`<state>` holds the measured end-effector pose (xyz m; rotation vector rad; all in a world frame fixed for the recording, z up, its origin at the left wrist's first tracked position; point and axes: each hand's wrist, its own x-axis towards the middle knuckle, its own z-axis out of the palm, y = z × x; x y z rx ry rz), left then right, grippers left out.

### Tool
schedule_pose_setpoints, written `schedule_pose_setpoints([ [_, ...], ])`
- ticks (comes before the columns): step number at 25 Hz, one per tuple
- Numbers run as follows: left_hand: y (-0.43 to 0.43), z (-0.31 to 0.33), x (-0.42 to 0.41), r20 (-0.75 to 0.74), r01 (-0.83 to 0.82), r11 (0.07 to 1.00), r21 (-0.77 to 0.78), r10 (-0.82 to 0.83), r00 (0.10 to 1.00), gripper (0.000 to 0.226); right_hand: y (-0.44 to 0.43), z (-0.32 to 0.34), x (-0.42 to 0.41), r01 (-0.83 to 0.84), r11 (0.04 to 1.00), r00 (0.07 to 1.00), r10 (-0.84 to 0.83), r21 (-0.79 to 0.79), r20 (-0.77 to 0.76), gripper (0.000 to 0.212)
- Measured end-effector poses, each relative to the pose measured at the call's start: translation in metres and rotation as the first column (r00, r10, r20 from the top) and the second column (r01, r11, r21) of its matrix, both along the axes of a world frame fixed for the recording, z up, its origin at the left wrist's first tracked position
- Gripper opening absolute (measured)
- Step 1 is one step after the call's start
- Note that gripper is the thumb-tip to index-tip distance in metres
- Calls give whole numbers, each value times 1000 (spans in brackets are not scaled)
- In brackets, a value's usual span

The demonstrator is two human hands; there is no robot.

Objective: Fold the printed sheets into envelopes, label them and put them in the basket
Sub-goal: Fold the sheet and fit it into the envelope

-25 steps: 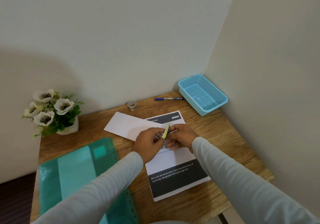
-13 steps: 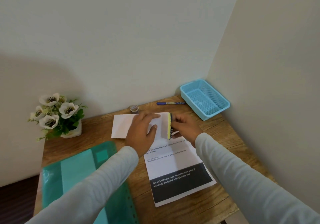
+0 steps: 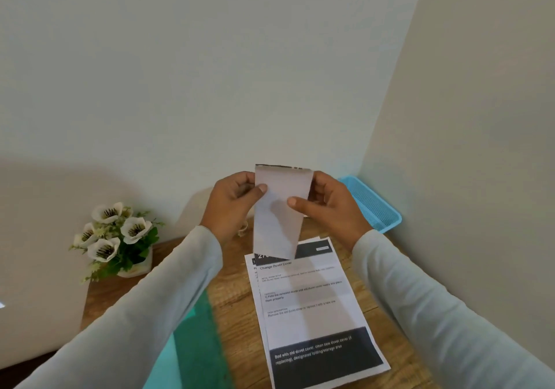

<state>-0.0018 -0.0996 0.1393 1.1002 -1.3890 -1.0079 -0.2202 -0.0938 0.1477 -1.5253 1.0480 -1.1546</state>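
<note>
Fingers (image 3: 262,188) of left hand (image 3: 229,201) and right hand (image 3: 329,207) around the folded sheet (image 3: 277,226) — upright, above the printed sheets (image 3: 309,313)

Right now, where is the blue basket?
Head view: blue basket at the far right corner of the desk, just beyond the right hand holding the folded sheet.

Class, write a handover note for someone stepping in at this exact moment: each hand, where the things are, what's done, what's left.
The left hand and right hand both pinch the folded sheet, upright above the table.
The printed sheets lie flat on the table; the blue basket stands at the far right.
Done: one sheet folded.
Left: no label shows; label it, basket it, fold the others.
</note>
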Motion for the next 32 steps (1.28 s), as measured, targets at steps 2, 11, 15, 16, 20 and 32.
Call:
schedule_pose_setpoints([
  [2, -2, 7, -8, -76, 30, 999, -14, -31, 997, 14, -3, 0, -4, 72, 996, 995, -75, -47, -72, 20],
  [11, 15, -3, -25, -136, 87, 996, 29, -83, 987, 22, 7, -21, -18, 99, 992, 989, -106, -72, -99, 15],
  [15, 18, -6, -26, -68, 59, 997, 48, -55, 996, 17, 8, -29, -18, 118, 991, 990, -122, -59, -75, 16],
  [16, 18, -5, -27, -59, 42, 998, 41, -39, 997, 12, 8, -28, -18, 119, 990, 991, -123, -73, -55, 17],
  [20, 15, -1, -28, -62, -8, 999, 45, 11, 998, 6, 12, -19, -16, 216, 955, 971, -232, -203, -63, 27],
  [32, 19, -10, -28, 201, 21, 989, -144, 9, 980, 4, 11, -18, -14, 91, 895, 913, -250, -438, -322, 9],
])
